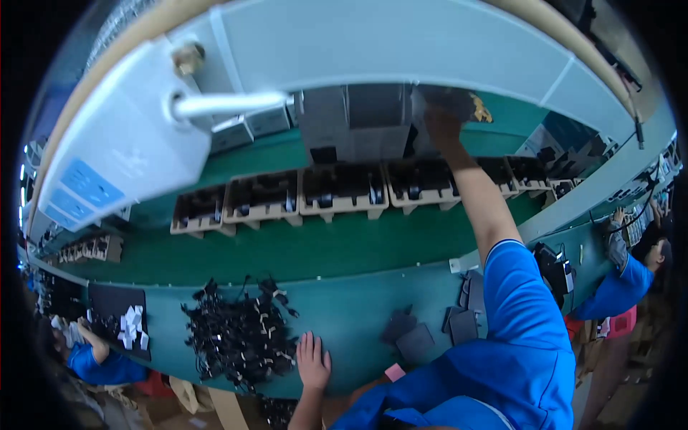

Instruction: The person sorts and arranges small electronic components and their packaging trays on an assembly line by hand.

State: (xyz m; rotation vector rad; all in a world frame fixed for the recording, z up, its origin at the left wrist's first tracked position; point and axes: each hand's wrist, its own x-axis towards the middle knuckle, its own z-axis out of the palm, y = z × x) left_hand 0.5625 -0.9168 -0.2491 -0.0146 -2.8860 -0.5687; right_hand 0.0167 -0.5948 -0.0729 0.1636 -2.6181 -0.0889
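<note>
My left hand (314, 360) lies flat on the green worktable (358, 297), fingers stretched out and holding nothing. Just left of it spreads a tangled heap of black cables (233, 330), many with small pale ties. My right arm reaches far across the green conveyor belt (236, 251). Beyond the row of trays, my right hand (443, 127) is at the right side of some grey boxes (358, 118). It is dark and smeared there, so its fingers cannot be made out. A dark shape with a golden-brown piece (480, 109) is beside it.
Moulded cardboard trays (342, 192) with black parts line the belt. Flat dark pieces (416, 342) and a pink slip (394, 372) lie on the table. A white overhead panel (122, 136) hangs at upper left. Co-workers sit at left (107, 365) and right (620, 287).
</note>
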